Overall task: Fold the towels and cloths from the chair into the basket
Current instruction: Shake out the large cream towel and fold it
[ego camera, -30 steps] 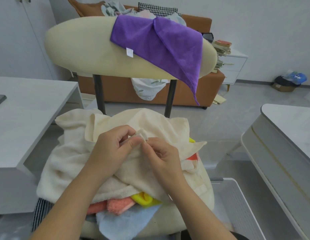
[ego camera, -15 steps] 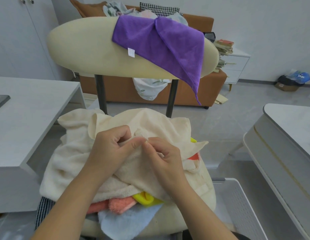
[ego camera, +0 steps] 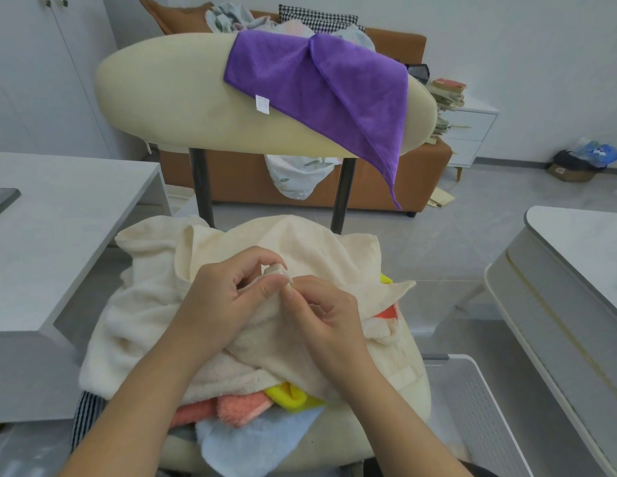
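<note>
Both of my grips are on the cream towel (ego camera: 300, 242), which lies on top of the heap on the chair (ego camera: 162, 91) seat in front of me. My left grip (ego camera: 224, 304) pinches a small corner of that towel between thumb and forefinger, and the corner sticks up just above my knuckles. My right grip (ego camera: 327, 321) is curled, with its thumb and fingertips pinching the same hem. The two grips touch at the thumbs.

Under the cream towel a yellow cloth (ego camera: 290, 395), a coral towel (ego camera: 238, 406) and a pale blue cloth (ego camera: 252, 438) poke out toward me, and a striped cloth (ego camera: 86, 414) hangs off the seat's left edge. A purple cloth (ego camera: 321, 80) is draped over the right part of the chair's padded back, one point hanging down. The white mesh basket (ego camera: 472, 407) stands on the floor just right of the seat.

A grey counter (ego camera: 59, 208) is on my left and a rounded white table (ego camera: 575, 242) on my right. Beyond the chair stands an orange sofa (ego camera: 386, 180) with clothes piled on it, and a white drawer cabinet (ego camera: 472, 139) carrying books stands by the far wall.

The heap hides most of the lower cloths, so I cannot tell their full shapes. The basket is cut off by the frame's bottom edge, and its floor is hard to make out.
</note>
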The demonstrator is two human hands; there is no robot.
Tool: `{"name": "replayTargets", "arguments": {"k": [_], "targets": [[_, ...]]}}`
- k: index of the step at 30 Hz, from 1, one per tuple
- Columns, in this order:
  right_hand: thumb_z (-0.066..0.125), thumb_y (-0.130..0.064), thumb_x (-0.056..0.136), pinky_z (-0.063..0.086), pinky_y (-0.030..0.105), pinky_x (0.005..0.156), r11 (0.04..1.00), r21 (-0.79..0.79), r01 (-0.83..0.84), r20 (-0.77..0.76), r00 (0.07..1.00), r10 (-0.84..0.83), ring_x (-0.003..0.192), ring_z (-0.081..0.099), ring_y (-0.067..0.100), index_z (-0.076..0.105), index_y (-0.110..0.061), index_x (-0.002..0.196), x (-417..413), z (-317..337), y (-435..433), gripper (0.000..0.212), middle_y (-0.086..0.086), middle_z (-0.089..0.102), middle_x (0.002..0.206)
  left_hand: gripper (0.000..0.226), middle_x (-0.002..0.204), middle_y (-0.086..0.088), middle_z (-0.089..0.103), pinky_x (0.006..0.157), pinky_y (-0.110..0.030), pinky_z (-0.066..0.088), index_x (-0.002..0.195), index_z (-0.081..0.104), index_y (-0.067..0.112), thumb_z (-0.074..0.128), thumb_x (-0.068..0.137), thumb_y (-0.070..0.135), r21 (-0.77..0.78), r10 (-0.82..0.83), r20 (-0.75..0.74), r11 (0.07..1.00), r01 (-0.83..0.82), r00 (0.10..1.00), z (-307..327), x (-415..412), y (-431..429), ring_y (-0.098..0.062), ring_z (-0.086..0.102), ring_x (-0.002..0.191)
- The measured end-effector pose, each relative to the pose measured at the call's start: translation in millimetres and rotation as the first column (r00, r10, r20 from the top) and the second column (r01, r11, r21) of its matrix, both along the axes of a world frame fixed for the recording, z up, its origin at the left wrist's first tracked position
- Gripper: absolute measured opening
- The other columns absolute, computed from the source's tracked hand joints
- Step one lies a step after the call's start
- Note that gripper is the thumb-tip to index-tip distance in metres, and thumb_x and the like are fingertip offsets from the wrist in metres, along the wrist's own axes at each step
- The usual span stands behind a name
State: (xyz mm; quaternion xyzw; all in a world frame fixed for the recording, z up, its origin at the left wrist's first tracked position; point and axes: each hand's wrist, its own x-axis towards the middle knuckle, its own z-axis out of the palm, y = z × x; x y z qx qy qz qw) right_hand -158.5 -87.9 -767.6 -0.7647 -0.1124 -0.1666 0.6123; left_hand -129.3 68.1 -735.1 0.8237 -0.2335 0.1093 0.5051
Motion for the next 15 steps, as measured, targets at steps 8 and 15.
{"name": "replayTargets", "arguments": {"k": [8,15], "targets": [[0.057,-0.026,0.097,0.050,0.042,0.068,0.999,-0.017,-0.037,0.003,0.999,0.037,0.079,0.063,0.018,0.073,-0.012,0.086,-1.7,2.6,0.7,0.024,-0.001,0.068,0.081,0.029,0.065,-0.007,0.055,0.059,-0.043,0.043,0.087,0.060,0.030,0.049,0.086,0.057,0.026,0.005,0.030,1.000,-0.006,1.000,-3.3,-0.5,0.4,-0.025,0.052,0.060],[0.060,-0.022,0.090,0.039,0.024,0.064,0.905,-0.391,-0.169,-0.078,0.986,0.151,0.070,0.048,0.007,0.054,-0.027,0.069,-0.1,22.2,-6.2,0.023,-0.011,0.050,0.070,0.017,0.071,0.000,0.055,0.056,-0.017,0.037,0.083,0.057,0.024,0.052,0.092,0.037,0.008,0.045,0.106,0.999,-0.046,0.993,7.2,2.7,1.6,-0.009,0.048,0.061]]}}
